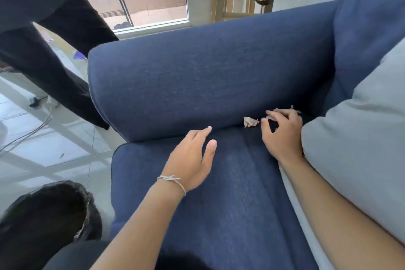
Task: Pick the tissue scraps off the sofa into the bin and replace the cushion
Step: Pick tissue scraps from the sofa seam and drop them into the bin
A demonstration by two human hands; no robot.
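Note:
A small pale tissue scrap point(250, 121) lies in the crease where the blue sofa seat point(230, 193) meets the armrest. My right hand point(282, 133) hovers just right of it with curled fingers, and bits of tissue point(270, 117) show at its fingertips. Another scrap point(292, 107) peeks out beyond that hand. My left hand point(192, 160) rests open on the seat, left of the scrap, holding nothing. A grey cushion point(361, 149) leans against the sofa back at the right, touching my right wrist. The bin point(50, 210), lined with a black bag, stands on the floor at lower left.
The blue armrest point(208, 76) rises behind the seat. A person in dark trousers point(54, 50) stands on the tiled floor at the left. Cables point(26, 133) run across the floor. A window and a wooden frame lie beyond the sofa.

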